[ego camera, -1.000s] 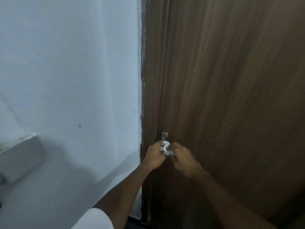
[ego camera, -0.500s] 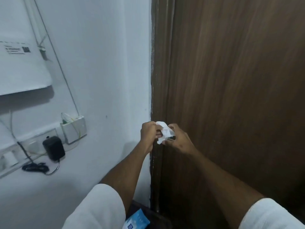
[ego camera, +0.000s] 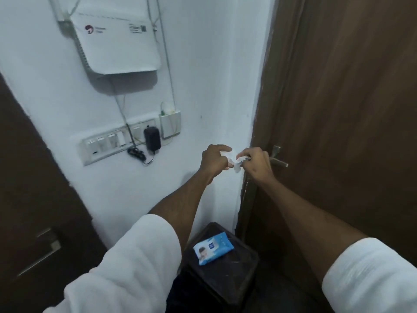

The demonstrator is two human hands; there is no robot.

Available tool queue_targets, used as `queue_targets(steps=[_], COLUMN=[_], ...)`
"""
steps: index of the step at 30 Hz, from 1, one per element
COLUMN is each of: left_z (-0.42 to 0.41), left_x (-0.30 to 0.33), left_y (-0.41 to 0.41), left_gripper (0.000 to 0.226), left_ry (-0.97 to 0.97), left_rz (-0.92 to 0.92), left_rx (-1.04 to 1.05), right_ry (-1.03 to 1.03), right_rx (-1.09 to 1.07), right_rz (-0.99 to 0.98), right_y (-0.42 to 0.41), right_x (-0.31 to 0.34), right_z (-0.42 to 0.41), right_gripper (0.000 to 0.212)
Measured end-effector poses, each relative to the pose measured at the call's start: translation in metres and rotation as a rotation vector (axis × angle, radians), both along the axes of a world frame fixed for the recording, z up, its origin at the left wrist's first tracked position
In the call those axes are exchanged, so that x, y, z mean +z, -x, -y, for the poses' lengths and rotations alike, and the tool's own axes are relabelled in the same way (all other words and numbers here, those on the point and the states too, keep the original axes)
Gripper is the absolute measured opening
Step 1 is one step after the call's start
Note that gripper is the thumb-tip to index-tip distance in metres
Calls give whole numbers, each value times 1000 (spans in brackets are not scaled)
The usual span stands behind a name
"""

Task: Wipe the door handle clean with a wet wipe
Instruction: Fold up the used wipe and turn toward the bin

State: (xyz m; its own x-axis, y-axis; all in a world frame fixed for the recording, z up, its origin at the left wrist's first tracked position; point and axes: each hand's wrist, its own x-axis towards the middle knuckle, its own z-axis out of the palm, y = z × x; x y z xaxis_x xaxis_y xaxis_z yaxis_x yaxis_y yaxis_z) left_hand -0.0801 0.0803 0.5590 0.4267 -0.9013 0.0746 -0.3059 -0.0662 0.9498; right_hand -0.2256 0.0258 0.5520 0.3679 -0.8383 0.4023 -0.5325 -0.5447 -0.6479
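A crumpled white wet wipe point(ego camera: 234, 159) is stretched between my two hands in front of the white wall, just left of the door frame. My left hand point(ego camera: 214, 160) pinches its left end and my right hand point(ego camera: 256, 162) pinches its right end. The metal lever door handle point(ego camera: 278, 159) sits on the brown wooden door point(ego camera: 338, 109), right behind my right hand; the wipe is not touching it.
A blue pack of wet wipes point(ego camera: 212, 247) lies on a dark stool point(ego camera: 225, 279) below my hands. On the wall are a white router box point(ego camera: 117, 39), a switch panel point(ego camera: 117, 143) with a black adapter point(ego camera: 152, 139), and cables. Another dark door point(ego camera: 33, 211) stands at the left.
The view has swung left and down, revealing the wall fittings and the stool. My hands with the wipe have come off the handle, which is now uncovered to their right.
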Motion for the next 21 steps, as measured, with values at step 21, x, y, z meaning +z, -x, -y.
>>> queue_targets(steps=[21], left_z=[-238], left_x=[-62], left_y=[-129], left_gripper=[25], left_ry=[-191], left_rz=[560], left_rx=[93], right_ry=[-80], right_rx=[69], right_rz=[-169], right_y=[-146], right_x=[-64], right_z=[-223], right_gripper=[20])
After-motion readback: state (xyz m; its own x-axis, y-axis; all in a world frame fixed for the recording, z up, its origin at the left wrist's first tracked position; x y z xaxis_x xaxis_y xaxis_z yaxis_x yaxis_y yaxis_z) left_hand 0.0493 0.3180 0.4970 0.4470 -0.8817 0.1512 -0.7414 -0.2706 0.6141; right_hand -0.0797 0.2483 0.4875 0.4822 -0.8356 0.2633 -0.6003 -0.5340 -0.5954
